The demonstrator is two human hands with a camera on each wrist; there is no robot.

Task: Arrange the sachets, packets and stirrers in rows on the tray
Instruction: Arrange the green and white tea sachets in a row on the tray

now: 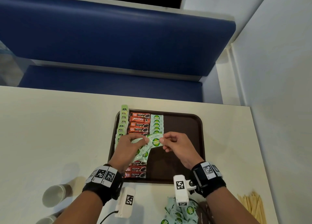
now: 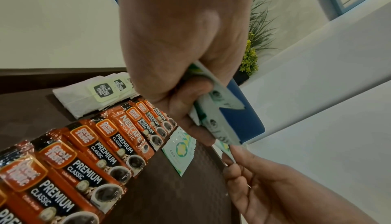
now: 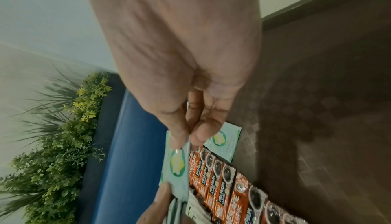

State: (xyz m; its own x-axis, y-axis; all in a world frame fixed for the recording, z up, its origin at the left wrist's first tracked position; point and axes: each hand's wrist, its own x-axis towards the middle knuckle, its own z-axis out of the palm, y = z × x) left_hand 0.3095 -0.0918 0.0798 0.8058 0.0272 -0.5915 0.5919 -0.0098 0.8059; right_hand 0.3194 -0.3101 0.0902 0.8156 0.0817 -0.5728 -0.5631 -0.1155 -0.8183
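Observation:
A brown tray [image 1: 185, 131] holds a column of tea bags [image 1: 123, 120], a column of orange coffee packets [image 1: 139, 122] and a short column of green coco sachets [image 1: 156, 122]. Above the tray's middle, my left hand [image 1: 135, 140] grips a bunch of green sachets [image 1: 141, 151]. My right hand [image 1: 163, 142] pinches one coco sachet [image 1: 155, 141] at its right edge, between thumb and forefinger; its left edge is still at the left hand. The right wrist view shows that pinched sachet [image 3: 177, 164] edge-on. The tray's right half is bare.
A loose pile of green sachets [image 1: 180, 213] lies on the table below the tray. Wooden stirrers [image 1: 253, 205] lie at the lower right. Two paper cups [image 1: 54, 195] stand at the lower left. A blue bench [image 1: 118, 38] runs behind the table.

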